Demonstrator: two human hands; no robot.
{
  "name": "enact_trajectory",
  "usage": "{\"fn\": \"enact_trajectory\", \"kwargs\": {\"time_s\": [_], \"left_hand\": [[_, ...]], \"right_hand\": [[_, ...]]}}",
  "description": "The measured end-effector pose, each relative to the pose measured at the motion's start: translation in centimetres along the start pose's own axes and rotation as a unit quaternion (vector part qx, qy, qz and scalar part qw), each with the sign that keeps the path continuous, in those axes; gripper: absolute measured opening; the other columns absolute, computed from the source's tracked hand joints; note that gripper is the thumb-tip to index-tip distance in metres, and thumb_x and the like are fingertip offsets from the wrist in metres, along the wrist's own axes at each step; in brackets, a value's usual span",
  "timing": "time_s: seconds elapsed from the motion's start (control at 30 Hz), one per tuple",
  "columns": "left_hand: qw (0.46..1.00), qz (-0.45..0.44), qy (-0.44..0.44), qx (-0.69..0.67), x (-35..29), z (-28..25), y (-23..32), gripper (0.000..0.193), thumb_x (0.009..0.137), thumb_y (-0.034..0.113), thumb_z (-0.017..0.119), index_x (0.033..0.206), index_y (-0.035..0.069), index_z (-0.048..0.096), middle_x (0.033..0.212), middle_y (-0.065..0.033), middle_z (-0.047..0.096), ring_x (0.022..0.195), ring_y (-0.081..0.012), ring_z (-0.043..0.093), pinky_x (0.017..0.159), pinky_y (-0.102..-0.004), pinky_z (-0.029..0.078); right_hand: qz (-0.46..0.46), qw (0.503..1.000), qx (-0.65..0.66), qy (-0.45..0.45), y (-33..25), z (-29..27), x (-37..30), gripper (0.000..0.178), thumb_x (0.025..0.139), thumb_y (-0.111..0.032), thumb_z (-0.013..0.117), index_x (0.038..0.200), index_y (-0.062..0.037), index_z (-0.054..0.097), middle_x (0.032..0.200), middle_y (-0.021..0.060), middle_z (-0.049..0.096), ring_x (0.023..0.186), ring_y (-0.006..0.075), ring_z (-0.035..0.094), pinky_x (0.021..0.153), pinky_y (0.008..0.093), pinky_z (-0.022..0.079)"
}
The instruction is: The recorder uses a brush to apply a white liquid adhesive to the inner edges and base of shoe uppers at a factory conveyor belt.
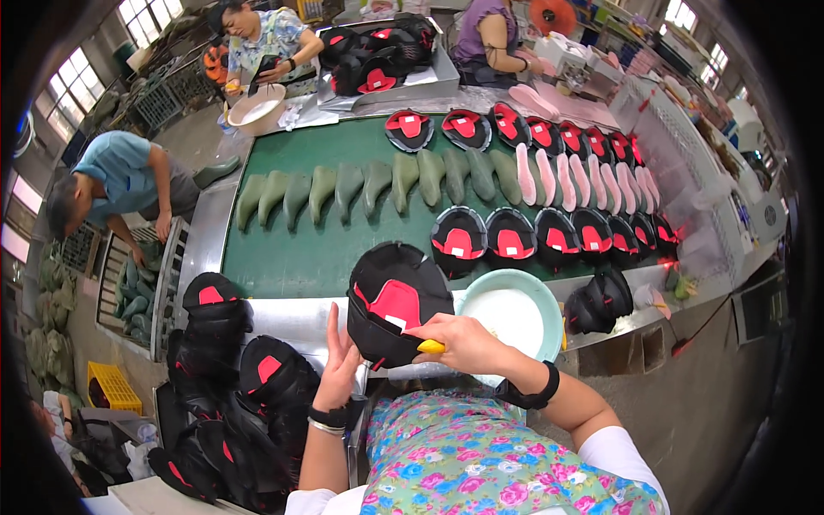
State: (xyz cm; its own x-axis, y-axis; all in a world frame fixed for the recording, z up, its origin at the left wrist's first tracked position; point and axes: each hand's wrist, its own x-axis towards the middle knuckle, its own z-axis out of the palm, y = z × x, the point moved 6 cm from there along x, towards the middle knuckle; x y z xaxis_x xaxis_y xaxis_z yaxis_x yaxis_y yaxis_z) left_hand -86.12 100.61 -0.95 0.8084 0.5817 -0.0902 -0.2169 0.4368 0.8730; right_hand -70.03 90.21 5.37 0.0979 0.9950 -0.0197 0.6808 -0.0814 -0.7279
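Note:
A black shoe upper (396,268) with a red lining is raised in front of me, above the table's near edge. My left hand (338,371) is beside its left edge, fingers stretched out and apart; whether the thumb supports it is hidden. My right hand (468,343) is closed around a tool with a yellow handle (431,347), its fingertips at the upper's lower right edge. The tool's working end is hidden. Just behind that hand stands a pale green basin (546,300) of white liquid (508,319).
Black uppers (279,378) are piled at my left. A green conveyor belt (287,262) carries rows of uppers, green shoe lasts (349,190) and pink insoles (548,176). More uppers (601,302) lie right of the basin. Co-workers (129,176) are across and left; a yellow crate (116,390) sits on the floor.

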Motion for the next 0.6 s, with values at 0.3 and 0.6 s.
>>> {"fn": "enact_trajectory", "kwargs": {"time_s": [0.3, 0.6], "left_hand": [[0.977, 0.008, -0.081, 0.198, -2.5, 1.5, -4.9, 0.051, 0.091, 0.007, 0.055, 0.139, -0.001, 0.037, 0.131, -0.0137, 0.051, 0.119, -0.0221, 0.051, 0.103, -0.0357, 0.038], [0.969, 0.043, 0.154, 0.189, -4.8, 1.1, -5.3, 0.051, 0.086, 0.013, 0.062, 0.131, -0.004, 0.045, 0.122, -0.0141, 0.057, 0.113, -0.0211, 0.054, 0.098, -0.0350, 0.041]], "right_hand": [[0.012, 0.992, 0.103, -0.073, -0.4, 1.5, -3.5, 0.042, 0.079, -0.032, 0.073, 0.114, -0.0100, 0.065, 0.096, 0.0140, 0.063, 0.087, 0.0308, 0.063, 0.076, 0.0363, 0.050], [0.033, 0.980, 0.191, -0.037, 1.7, 0.4, -7.4, 0.026, 0.088, -0.030, 0.061, 0.100, -0.0088, 0.070, 0.096, 0.0135, 0.067, 0.093, 0.0312, 0.062, 0.082, 0.0399, 0.049]]}}
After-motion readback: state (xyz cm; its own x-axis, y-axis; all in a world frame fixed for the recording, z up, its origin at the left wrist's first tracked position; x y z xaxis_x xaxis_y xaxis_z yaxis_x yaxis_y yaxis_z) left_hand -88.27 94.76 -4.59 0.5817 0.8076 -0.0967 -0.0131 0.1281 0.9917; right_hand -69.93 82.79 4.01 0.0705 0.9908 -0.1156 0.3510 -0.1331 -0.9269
